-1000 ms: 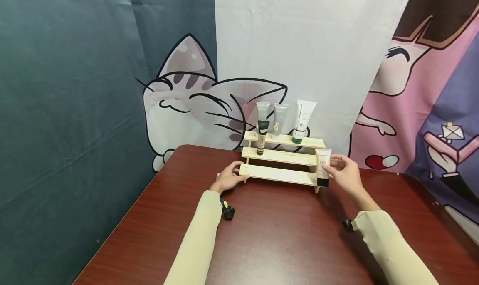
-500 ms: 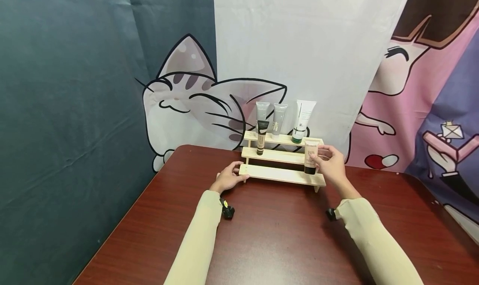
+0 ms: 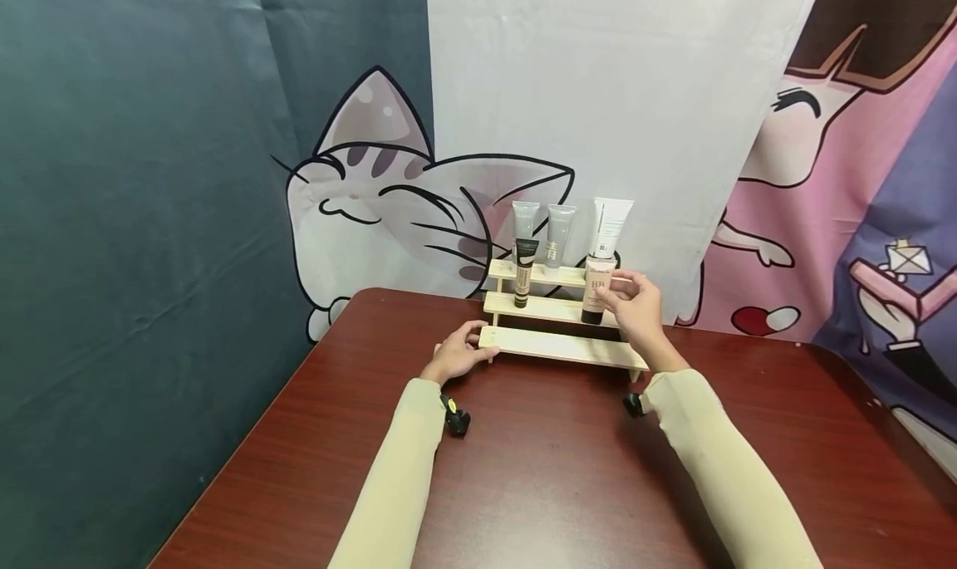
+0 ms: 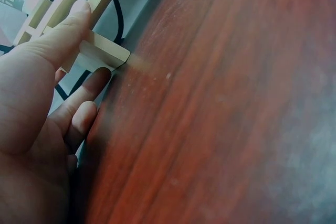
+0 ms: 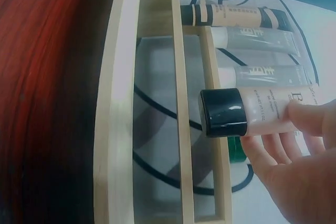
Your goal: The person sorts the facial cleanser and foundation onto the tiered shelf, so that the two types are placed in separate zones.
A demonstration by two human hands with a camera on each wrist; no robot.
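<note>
A three-tier wooden display rack (image 3: pixel 561 344) stands on the table. My left hand (image 3: pixel 456 355) grips the left end of its lowest tier, thumb on the wood in the left wrist view. In my right hand (image 3: pixel 635 307) a pale pink BB cream tube (image 3: pixel 596 291) is pinched, its black cap downward, at the right part of the middle tier. The right wrist view shows the black cap (image 5: pixel 226 113) over the rack's tiers; whether it touches wood I cannot tell. A black-and-tan tube (image 3: pixel 523 277) stands at the middle tier's left.
On the top tier are two clear grey tubes (image 3: pixel 559 235) and a white tube (image 3: pixel 611 223), whose green cap (image 5: pixel 236 150) is partly hidden behind the BB cream. The reddish-brown table (image 3: pixel 538 469) reaches a printed cloth backdrop (image 3: pixel 613 79).
My right hand has carried the BB cream tube left and upward, from beside the lowest tier's right end to the middle tier. The left hand has stayed on the rack.
</note>
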